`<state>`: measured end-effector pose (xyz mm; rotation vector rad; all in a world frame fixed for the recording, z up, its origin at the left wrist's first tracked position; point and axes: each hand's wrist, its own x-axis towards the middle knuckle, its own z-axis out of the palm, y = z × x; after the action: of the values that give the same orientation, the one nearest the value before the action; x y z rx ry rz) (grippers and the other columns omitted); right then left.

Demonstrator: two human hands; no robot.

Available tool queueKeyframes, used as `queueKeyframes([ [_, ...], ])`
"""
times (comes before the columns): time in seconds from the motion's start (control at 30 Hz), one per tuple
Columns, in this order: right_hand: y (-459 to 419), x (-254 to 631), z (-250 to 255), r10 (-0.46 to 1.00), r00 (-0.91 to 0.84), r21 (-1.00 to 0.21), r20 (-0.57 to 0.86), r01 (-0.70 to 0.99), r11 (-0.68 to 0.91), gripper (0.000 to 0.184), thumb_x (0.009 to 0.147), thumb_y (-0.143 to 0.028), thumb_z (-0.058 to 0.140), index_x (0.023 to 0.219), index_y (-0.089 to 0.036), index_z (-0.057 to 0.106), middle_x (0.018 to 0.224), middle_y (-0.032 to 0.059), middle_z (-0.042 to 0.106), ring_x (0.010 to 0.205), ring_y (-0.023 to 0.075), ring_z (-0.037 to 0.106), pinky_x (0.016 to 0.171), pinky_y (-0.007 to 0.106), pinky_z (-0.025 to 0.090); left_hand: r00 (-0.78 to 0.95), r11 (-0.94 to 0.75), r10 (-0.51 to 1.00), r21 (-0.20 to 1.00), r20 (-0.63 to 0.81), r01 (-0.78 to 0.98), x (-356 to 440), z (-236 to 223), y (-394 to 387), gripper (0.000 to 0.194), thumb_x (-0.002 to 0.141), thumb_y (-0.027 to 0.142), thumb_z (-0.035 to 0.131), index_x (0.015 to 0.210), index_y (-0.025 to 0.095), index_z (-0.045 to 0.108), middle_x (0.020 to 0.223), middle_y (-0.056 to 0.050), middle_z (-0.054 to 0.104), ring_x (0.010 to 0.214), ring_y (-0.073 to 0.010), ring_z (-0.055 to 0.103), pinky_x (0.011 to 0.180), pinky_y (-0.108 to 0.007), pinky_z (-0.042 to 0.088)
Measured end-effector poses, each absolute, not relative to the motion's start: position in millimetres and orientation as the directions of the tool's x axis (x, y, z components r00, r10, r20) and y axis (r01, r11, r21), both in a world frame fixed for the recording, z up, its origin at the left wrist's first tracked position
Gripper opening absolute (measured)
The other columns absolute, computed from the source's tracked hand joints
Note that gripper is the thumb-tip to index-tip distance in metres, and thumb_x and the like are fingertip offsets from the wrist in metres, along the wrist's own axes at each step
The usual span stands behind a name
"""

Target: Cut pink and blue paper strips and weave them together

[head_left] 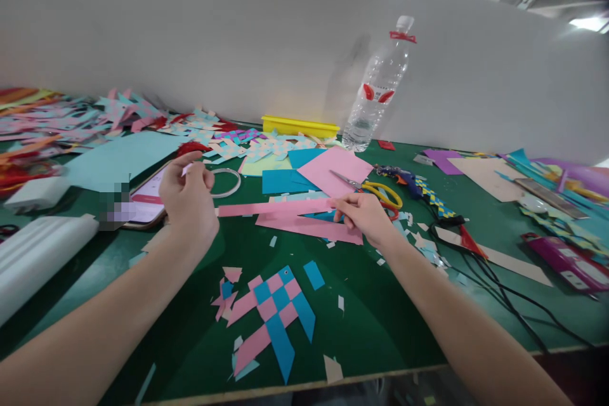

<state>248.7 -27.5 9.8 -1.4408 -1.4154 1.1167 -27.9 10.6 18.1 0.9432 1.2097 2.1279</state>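
Observation:
A narrow pink paper strip (276, 207) stretches level between my hands. My right hand (364, 216) pinches its right end between thumb and fingers. My left hand (188, 193) is closed, fingers curled upward; the strip's left end meets the palm side, and whatever the fingers hold is hidden. Under the strip lies a wider pink paper piece (314, 229) with some blue paper. Nearer me rests a woven pink and blue paper fish (276, 304), a small blue paper piece (314, 275) beside it. Yellow-handled scissors (383, 192) lie just beyond my right hand, partly over a pink sheet (335, 168).
A clear plastic bottle (378, 89) stands against the wall. Left are a phone (147, 203), a white charger (38, 195) and heaped paper strips (71, 117). Right are black cords (504, 295) and a purple package (566, 263). Paper scraps litter the green table (380, 330).

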Motion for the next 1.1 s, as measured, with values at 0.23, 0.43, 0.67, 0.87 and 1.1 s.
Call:
queueKeyframes([
  [0.23, -37, 236, 11, 0.994, -0.096, -0.904, -0.061, 0.428, -0.014, 0.035, 0.076, -0.050, 0.064, 0.063, -0.018, 0.065, 0.045, -0.0014, 0.059, 0.034, 0.0080, 0.044, 0.039, 0.022, 0.037, 0.074, -0.542, 0.810, 0.696, 0.582, 0.471, -14, 17, -14, 0.016, 0.091, 0.021, 0.045, 0.104, 0.018, 0.054, 0.078, 0.000, 0.057, 0.068, -0.0127, 0.054, 0.066, -0.025, 0.042],
  [0.43, -37, 238, 14, 0.976, -0.131, -0.724, 0.176, 0.654, 0.219, 0.049, 0.081, -0.054, 0.057, 0.047, -0.019, 0.052, 0.038, -0.0036, 0.048, 0.037, 0.0089, 0.041, 0.044, 0.024, 0.030, 0.682, -0.780, 0.623, 0.362, 0.382, 0.510, 0, 1, -16, 0.027, 0.096, 0.028, 0.038, 0.113, 0.020, 0.057, 0.114, -0.007, 0.064, 0.108, -0.0225, 0.055, 0.094, -0.039, 0.039],
  [0.67, -14, 288, 15, 0.921, 0.092, -0.172, 0.378, 0.985, -0.027, 0.026, 0.087, -0.040, 0.049, 0.082, -0.020, 0.064, 0.082, 0.0090, 0.068, 0.080, 0.0245, 0.061, 0.062, 0.031, 0.039, 0.749, -0.797, 0.592, 0.353, 0.299, 0.489, -3, 1, -13, 0.025, 0.096, 0.029, 0.042, 0.110, 0.023, 0.063, 0.118, -0.005, 0.064, 0.113, -0.0209, 0.054, 0.098, -0.038, 0.038],
  [0.87, 1, 326, 3, 0.966, 0.153, -0.044, 0.207, 0.988, -0.147, 0.044, 0.088, -0.049, 0.043, 0.100, -0.011, 0.062, 0.098, 0.0204, 0.065, 0.092, 0.0332, 0.060, 0.070, 0.040, 0.045, 0.768, -0.810, 0.571, 0.351, 0.290, 0.469, -3, -3, -11, 0.028, 0.094, 0.034, 0.049, 0.117, 0.024, 0.061, 0.122, -0.006, 0.063, 0.114, -0.0229, 0.055, 0.101, -0.041, 0.036],
  [1.1, 9, 347, -4, 0.987, 0.017, -0.103, 0.161, 0.995, -0.001, 0.046, 0.082, -0.051, 0.052, 0.106, -0.014, 0.067, 0.100, 0.0164, 0.064, 0.094, 0.0302, 0.061, 0.081, 0.040, 0.046, 0.757, -0.792, 0.595, 0.356, 0.270, 0.495, -4, -5, -7, 0.029, 0.094, 0.034, 0.049, 0.116, 0.024, 0.063, 0.116, -0.005, 0.066, 0.110, -0.0225, 0.058, 0.104, -0.043, 0.034],
])
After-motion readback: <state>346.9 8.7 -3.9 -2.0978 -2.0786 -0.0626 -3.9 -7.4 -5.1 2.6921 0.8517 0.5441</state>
